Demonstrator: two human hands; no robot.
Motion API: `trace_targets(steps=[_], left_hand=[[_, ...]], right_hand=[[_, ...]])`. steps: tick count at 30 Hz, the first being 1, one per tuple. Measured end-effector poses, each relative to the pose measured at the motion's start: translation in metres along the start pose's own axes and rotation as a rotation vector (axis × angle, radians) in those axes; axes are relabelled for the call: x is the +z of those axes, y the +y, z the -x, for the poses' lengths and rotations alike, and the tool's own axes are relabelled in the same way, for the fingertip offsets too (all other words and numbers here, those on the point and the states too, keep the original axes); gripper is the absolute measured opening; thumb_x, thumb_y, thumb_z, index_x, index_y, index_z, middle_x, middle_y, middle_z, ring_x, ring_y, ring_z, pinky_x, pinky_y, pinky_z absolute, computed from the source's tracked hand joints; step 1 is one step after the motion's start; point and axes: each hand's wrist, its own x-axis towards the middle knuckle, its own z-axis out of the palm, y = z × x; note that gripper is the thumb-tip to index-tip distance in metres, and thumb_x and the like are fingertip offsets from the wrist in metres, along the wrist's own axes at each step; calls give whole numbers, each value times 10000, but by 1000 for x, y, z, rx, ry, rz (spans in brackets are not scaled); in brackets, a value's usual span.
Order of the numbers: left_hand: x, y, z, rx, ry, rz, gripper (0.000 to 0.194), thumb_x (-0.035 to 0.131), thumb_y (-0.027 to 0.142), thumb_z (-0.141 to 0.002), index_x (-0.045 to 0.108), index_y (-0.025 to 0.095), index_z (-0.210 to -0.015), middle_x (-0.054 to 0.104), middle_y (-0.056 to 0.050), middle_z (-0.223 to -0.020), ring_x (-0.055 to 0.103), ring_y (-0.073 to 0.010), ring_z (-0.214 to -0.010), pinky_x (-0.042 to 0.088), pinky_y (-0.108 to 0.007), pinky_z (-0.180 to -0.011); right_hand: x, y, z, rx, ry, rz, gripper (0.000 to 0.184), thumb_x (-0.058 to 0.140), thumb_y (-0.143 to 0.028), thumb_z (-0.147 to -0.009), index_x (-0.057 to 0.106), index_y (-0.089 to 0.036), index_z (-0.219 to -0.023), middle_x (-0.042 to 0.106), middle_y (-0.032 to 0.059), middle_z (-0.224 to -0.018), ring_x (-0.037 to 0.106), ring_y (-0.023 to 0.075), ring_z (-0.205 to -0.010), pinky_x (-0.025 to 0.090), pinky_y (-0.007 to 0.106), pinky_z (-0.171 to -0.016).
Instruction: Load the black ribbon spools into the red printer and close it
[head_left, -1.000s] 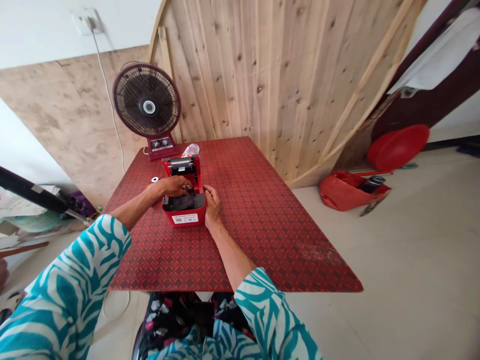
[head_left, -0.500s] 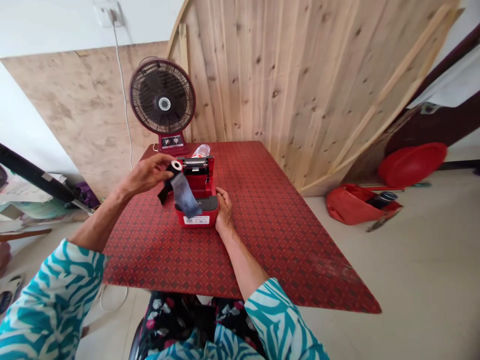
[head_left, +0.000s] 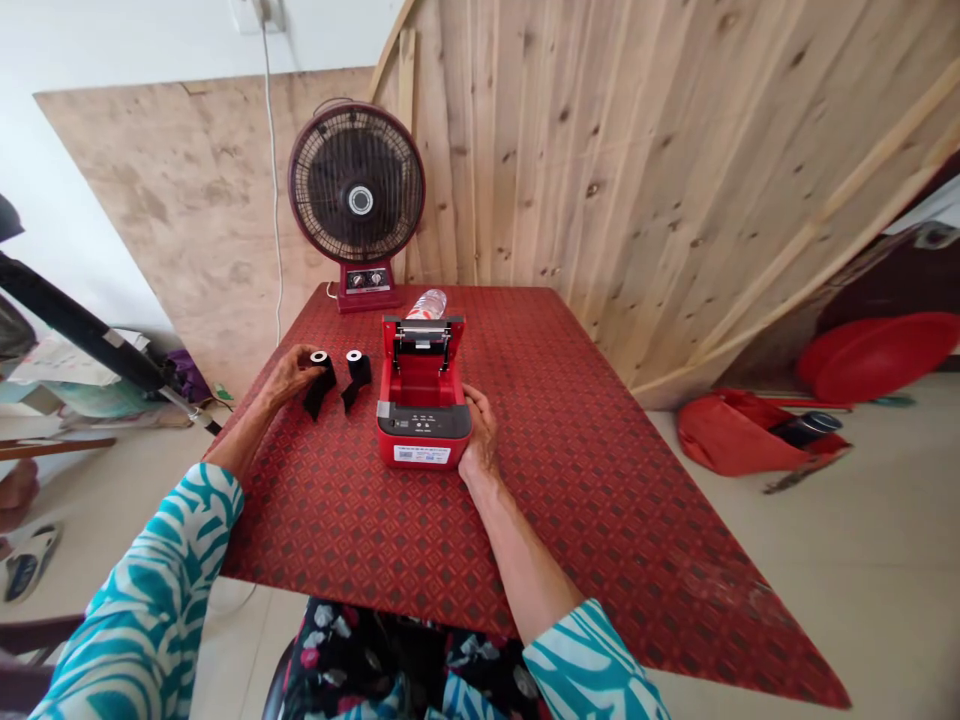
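On the red patterned table (head_left: 600, 520), our red printer (head_left: 424, 450) sits with its lid (head_left: 424, 325) up at the back, bay (head_left: 424, 382) toward us. To its left, the left roll (head_left: 322, 370) and right roll (head_left: 357, 372), 2 black ones, stand near each other but apart, white core ends on top, each with a loose tail toward us. Left hand (head_left: 291, 376) pinches the left roll between fingers and thumb; how hard, we can't tell. Right hand (head_left: 480, 435) cups the printer's right wall; some fingers are hidden, so we can't say if it's clamping or just bracing. Step looks like parking the left roll. To do it well: seat it square on its end before letting go, open fingers straight out to the left so they don't drag its tail, leave the gap so the 2 tails don't cross. Right hand probably needs only light, steady pressure. Mind the raised lid, likely easy to knock.
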Motion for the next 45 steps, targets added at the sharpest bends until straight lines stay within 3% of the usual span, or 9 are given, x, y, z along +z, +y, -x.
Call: trace_targets(steps=[7,10,14,17,22,27,32,40,45], left_hand=[[-11,22,-9,49,-39,8,517,677,322,-695,618,164,-1183,687,-118,-1166,624,-249,-1111,467,-366,-984],[1,47,-13,158,-179,-286,504,647,327,-750,627,182,-1232,663,-119,-1269,579,-272,-1235,387,-404,-1096],[27,73,-15,124,-316,-835,435,653,272,-760,664,229,-1192,691,-80,-1237,584,-300,-1240,240,-506,-1174],[36,78,-15,135,-311,-927,312,623,274,-784,696,243,-1086,738,-52,-1102,636,-286,-1152,221,-523,-1175],[20,72,-9,226,-250,-496,345,631,311,-719,681,189,-1037,730,-55,-993,667,-230,-973,488,-351,-934],[-3,90,21,252,-244,63,553,721,437,-720,641,148,-1184,699,-62,-982,634,-151,-807,515,-256,-716],[21,119,51,331,-358,239,561,824,424,-661,657,157,-1125,716,-86,-1025,668,-165,-854,542,-261,-741],[78,151,54,490,-470,-302,284,708,337,-795,726,192,-1038,745,-33,-998,689,-166,-877,538,-264,-813],[97,167,43,426,-528,-817,290,704,246,-790,741,222,-1076,742,-51,-1090,694,-230,-991,522,-284,-837]], right_hand=[[-1,-1,0,-17,0,18,438,696,-479,-663,670,-198,-997,690,6,-907,580,144,-769,452,289,-749],[-1,0,-1,-23,9,24,447,695,-487,-657,669,-199,-998,691,7,-914,583,147,-782,452,283,-741],[-1,3,-2,-30,-7,26,451,676,-496,-678,664,-197,-1016,692,9,-888,586,148,-753,460,283,-720],[-1,5,-3,-65,-20,77,428,637,-500,-733,665,-199,-1036,698,23,-899,607,165,-788,473,290,-719],[-3,6,-5,-78,-36,98,417,628,-494,-752,673,-201,-1047,703,32,-956,624,181,-864,484,304,-755],[0,4,-4,-47,-33,57,422,643,-488,-724,674,-201,-1033,700,27,-973,621,178,-865,476,307,-770],[0,7,-5,-67,-34,78,409,613,-482,-751,673,-203,-1045,699,32,-974,622,185,-880,482,313,-776],[-2,12,-9,-170,-66,149,377,562,-476,-803,685,-210,-1042,689,45,-1037,601,213,-1029,486,340,-864],[-1,16,-10,-197,-62,136,351,567,-451,-813,691,-218,-1044,679,44,-1079,585,215,-1069,477,349,-905]])
